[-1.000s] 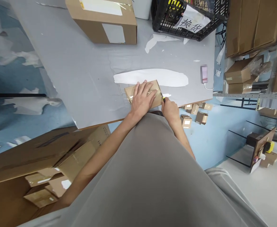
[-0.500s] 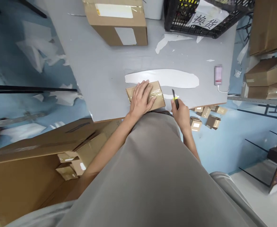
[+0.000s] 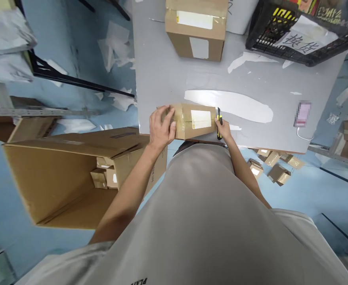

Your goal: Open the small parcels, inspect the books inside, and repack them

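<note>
A small brown cardboard box [image 3: 181, 122] rests at the near edge of the grey table, its white label [image 3: 201, 119] showing and clear tape over its left part. My left hand [image 3: 162, 126] grips the box's left end, fingers bent over the top edge and thumb against the near side. In my right hand [image 3: 223, 128] is a black and yellow utility knife [image 3: 219, 128], upright against the box's right end. The fingers of that hand also touch the box there.
Behind the box lies a white paper sheet [image 3: 236, 105]. A larger taped carton [image 3: 196, 35] and a black crate [image 3: 281, 45] stand farther back. At the right is a blurred pink phone-like object [image 3: 303, 114] with a cable. A big open carton [image 3: 64, 178] sits lower left; small boxes [image 3: 278, 174] lie lower right.
The box has been turned, so its labelled face now shows. My left hand went from its top to its left end, and my right hand brought the knife against its right end.
</note>
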`<state>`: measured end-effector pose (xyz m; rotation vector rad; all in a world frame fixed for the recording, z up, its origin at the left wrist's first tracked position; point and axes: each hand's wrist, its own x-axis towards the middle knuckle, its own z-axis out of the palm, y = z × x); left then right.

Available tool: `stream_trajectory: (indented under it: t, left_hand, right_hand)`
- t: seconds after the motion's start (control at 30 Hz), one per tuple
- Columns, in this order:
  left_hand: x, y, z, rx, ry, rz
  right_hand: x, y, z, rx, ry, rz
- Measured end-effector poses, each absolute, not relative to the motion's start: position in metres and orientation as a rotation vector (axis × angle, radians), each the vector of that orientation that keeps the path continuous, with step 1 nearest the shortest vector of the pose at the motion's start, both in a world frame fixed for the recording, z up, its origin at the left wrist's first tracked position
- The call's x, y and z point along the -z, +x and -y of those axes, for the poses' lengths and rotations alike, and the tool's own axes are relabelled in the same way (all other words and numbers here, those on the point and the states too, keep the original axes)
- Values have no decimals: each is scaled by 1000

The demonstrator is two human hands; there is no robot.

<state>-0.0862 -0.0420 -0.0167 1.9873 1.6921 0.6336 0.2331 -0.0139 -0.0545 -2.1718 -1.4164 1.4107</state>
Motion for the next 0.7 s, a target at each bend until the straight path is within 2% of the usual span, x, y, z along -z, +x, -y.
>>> stream_trajectory:
  t: [0.13,0.3,0.57,0.7]
  left_hand:
    - [11,-91,63,-800,1804,-1851]
    - [17,-71,70,-829,1671,-1828]
    - [74,-37,45,-814,1474,-1558]
    - [91,-38,33,-827,1414,-1490]
  right_hand:
    - [38,222,17,-1423,-2126,1420]
    - [4,247,28,-1226,-2177,1491]
    - [-33,274,31,-1000,-2383,1607]
    - [-53,265,24,-761,-2405,1697]
